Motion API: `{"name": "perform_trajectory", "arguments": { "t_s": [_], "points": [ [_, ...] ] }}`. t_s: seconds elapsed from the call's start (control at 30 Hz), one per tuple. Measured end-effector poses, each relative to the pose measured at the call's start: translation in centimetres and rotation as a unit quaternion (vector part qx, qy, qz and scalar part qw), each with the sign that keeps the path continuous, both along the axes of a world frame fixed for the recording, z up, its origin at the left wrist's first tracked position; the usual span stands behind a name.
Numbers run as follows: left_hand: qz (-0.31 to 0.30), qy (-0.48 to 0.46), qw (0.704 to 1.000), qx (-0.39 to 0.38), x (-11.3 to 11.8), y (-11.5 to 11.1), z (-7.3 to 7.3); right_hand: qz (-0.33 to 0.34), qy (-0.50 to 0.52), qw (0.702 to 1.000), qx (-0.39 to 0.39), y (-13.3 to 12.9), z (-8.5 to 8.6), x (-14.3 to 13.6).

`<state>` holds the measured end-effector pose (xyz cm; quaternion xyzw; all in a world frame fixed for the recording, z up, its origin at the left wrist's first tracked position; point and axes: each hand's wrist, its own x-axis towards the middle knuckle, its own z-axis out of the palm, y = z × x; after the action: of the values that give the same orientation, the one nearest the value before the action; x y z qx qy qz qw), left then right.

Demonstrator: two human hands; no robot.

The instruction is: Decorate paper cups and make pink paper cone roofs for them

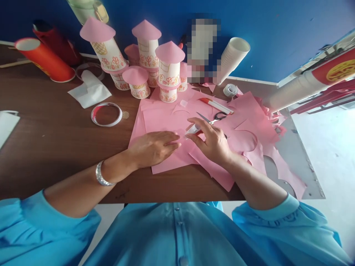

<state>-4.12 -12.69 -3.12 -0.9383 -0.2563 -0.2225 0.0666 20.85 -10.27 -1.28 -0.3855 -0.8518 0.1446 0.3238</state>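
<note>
Over the pink paper sheets point(161, 118), my left hand point(155, 147) has its fingers drawn together near their tips; what they hold, if anything, is too small to tell. Just to its right, my right hand point(213, 142) holds a small white tape roll point(193, 129) between thumb and fingers. Scissors point(217, 117) lie on the paper beyond my right hand, their blades pointing left. A red and white marker point(216, 106) rests a little farther back.
Several paper-cup towers with pink cone roofs point(169, 55) stand at the back. A wide tape ring point(107, 114) and white tissue point(90, 88) lie left. Cut pink scraps point(285, 170) spread right. Stacked cups point(234, 57), a small tape roll point(230, 90) and red tubes point(46, 61) stand behind.
</note>
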Motion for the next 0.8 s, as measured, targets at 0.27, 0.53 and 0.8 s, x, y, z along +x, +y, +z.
{"name": "perform_trajectory", "arguments": {
  "t_s": [0.27, 0.53, 0.8],
  "points": [
    [0.016, 0.008, 1.000, 0.003, -0.2, 0.1, 0.5, 0.002, -0.008, 1.000, 0.029, 0.1, -0.7, -0.4],
    [0.020, 0.003, 1.000, 0.016, 0.2, 0.1, 0.8, 0.046, -0.033, 0.996, 0.063, -0.1, -0.8, -1.0],
    [0.030, -0.005, 0.999, 0.027, 0.3, -0.1, 0.9, 0.041, -0.051, 0.996, 0.063, 0.0, -0.5, -1.0]
  ]
}}
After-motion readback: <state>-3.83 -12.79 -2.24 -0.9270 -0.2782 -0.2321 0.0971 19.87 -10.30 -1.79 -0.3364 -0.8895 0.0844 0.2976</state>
